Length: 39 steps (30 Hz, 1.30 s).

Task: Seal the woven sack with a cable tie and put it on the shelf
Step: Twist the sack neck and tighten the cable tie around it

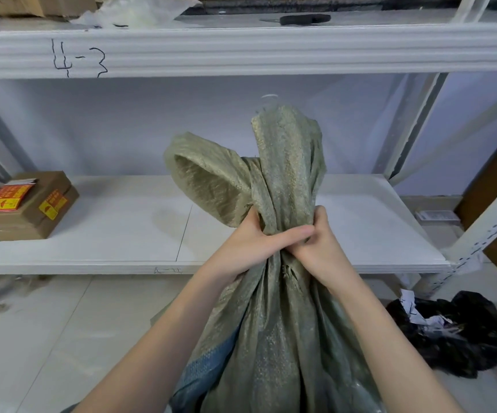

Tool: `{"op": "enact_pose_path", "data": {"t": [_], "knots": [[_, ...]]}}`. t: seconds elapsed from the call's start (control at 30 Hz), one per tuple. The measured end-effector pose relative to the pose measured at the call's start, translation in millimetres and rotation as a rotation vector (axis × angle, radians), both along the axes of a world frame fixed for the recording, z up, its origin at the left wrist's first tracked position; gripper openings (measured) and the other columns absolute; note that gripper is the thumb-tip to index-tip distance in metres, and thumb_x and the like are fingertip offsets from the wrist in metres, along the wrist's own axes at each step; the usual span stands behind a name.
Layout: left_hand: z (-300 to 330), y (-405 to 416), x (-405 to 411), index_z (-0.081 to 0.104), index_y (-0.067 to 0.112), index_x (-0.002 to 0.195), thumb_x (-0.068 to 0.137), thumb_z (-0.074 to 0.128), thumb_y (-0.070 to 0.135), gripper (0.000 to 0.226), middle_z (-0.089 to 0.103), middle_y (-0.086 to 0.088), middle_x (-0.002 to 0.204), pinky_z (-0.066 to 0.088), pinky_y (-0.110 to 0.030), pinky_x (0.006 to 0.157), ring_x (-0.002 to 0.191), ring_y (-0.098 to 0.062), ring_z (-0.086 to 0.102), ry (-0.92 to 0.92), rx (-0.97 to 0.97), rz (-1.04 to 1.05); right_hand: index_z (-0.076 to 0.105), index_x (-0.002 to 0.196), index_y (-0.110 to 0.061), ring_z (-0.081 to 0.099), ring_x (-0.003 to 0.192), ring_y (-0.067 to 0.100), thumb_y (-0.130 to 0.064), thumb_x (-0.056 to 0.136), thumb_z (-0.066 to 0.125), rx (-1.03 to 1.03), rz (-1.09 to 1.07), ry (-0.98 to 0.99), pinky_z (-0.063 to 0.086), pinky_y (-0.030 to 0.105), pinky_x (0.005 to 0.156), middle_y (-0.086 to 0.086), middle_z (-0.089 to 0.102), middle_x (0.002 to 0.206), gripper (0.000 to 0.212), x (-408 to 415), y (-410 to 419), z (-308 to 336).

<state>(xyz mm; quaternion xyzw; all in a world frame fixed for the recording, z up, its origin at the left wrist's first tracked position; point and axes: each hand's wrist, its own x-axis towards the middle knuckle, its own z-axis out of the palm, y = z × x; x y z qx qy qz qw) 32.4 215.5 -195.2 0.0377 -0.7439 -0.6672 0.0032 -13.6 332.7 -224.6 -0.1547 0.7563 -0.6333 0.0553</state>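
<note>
Nearest the camera, 2 bare forearms reach forward and meet at the gathered neck of a green woven sack (271, 338). The sack's body hangs below the hands, filling the lower middle of the view, with a bluish band showing along its lower left side. It is in front of the shelving, above the pale tiled floor (32, 338), not on any shelf.

The left hand (251, 242) is closed around the bunched neck from the left, its thumb lying across the front of the fabric. The right hand (316, 245) is clenched on the same neck from the right, just touching the left thumb. Above the 2 fists, the loose top of the sack splays out in 2 lobes: one folds over to the left with its opening visible, the other stands upright.

On the floor to the right lies a black plastic bag (462, 332) with scraps of white paper in it.

Beyond the hands is the white lower shelf (107, 234). A brown cardboard box (29, 207) with red and yellow stickers sits at its left end, well apart from the sack.

Farther up, the upper shelf beam (241, 52) carries the handwritten mark "4-3" at its left. On that upper shelf rest a black-handled tool (304, 19), some crumpled clear plastic (137, 10) and another cardboard box (41, 4).
</note>
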Motion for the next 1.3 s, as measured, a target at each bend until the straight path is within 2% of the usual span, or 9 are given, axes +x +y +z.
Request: {"op": "enact_pose_path", "data": {"t": [0.2,0.33,0.43,0.53,0.63,0.8,0.87,0.97,1.3], "knots": [[3,-2,-4,0.067,0.019,0.112,0.071,0.082,0.024,0.044,0.074,0.004,0.105,0.054,-0.026,0.088,0.096,-0.006,0.07,-0.118,0.049,-0.024,0.039,0.097,-0.037,0.054,0.112,0.022,-0.03,0.065,0.066,0.109,0.135,0.05,0.048,0.04,0.094,0.006,0.056,0.114,0.042,1,-2,-2],[6,-4,0,0.073,0.016,0.098,0.074,0.079,0.013,0.025,0.077,0.006,0.089,0.058,-0.019,0.072,0.084,-0.007,0.073,-0.107,0.154,0.029,0.039,0.1,-0.01,0.058,0.095,0.01,-0.01,0.068,0.068,-0.122,0.305,-0.144,0.05,0.019,0.078,0.004,0.056,0.103,0.043,-1,13,7],[7,-9,-1,0.071,0.014,0.104,0.074,0.08,0.015,0.032,0.075,0.003,0.097,0.058,-0.018,0.071,0.084,-0.008,0.072,-0.085,0.148,0.201,0.038,0.079,-0.017,0.052,0.091,0.017,-0.026,0.066,0.053,-0.158,0.151,-0.172,0.041,0.035,0.083,0.006,0.05,0.094,0.022,-10,18,12],[5,-11,-4,0.067,0.016,0.11,0.077,0.077,0.021,0.035,0.071,0.003,0.104,0.055,-0.025,0.084,0.092,-0.011,0.069,-0.089,0.11,0.33,0.041,0.076,-0.018,0.055,0.085,0.017,-0.026,0.088,0.038,-0.151,-0.068,-0.134,0.041,0.044,0.089,0.004,0.056,0.085,0.015,-12,15,13],[4,-10,-4,0.07,0.016,0.108,0.082,0.07,0.025,0.028,0.07,0.008,0.104,0.05,-0.022,0.087,0.097,-0.009,0.064,-0.09,-0.009,0.303,0.042,0.067,-0.017,0.052,0.077,0.012,-0.017,0.094,0.028,-0.102,-0.152,-0.017,0.042,0.039,0.085,0.003,0.054,0.08,0.031,-8,14,14],[4,-6,-3,0.072,0.013,0.077,0.091,0.057,0.024,0.024,0.067,0.01,0.078,0.047,-0.01,0.073,0.079,-0.004,0.062,-0.12,-0.097,0.21,0.043,0.068,-0.017,0.042,0.063,-0.003,-0.018,0.098,0.032,-0.064,-0.183,0.14,0.035,0.026,0.071,-0.008,0.044,0.071,0.032,-8,13,13],[3,-5,-2,0.069,0.02,0.087,0.09,0.061,0.027,0.011,0.066,0.009,0.091,0.045,-0.018,0.085,0.093,-0.01,0.061,-0.118,-0.053,0.229,0.046,0.068,-0.018,0.039,0.057,0.0,-0.019,0.099,0.034,-0.121,-0.245,0.188,0.033,0.021,0.061,-0.006,0.042,0.064,0.033,-10,17,13],[2,-6,-2,0.063,0.02,0.115,0.083,0.071,0.023,0.034,0.065,0.012,0.109,0.046,-0.015,0.086,0.103,-0.005,0.06,-0.083,-0.034,0.221,0.054,0.071,-0.021,0.034,0.048,0.007,-0.022,0.099,0.035,-0.241,-0.337,0.203,0.03,0.018,0.049,-0.003,0.034,0.053,0.033,-13,25,15],[-3,-4,-6,0.07,0.018,0.107,0.082,0.07,0.029,0.027,0.068,0.01,0.106,0.043,-0.018,0.085,0.099,-0.006,0.061,-0.101,-0.021,0.342,0.052,0.078,-0.023,0.04,0.049,0.002,-0.017,0.099,0.032,-0.365,-0.642,0.339,0.035,0.015,0.05,-0.001,0.04,0.062,0.029,-16,45,23]]}}
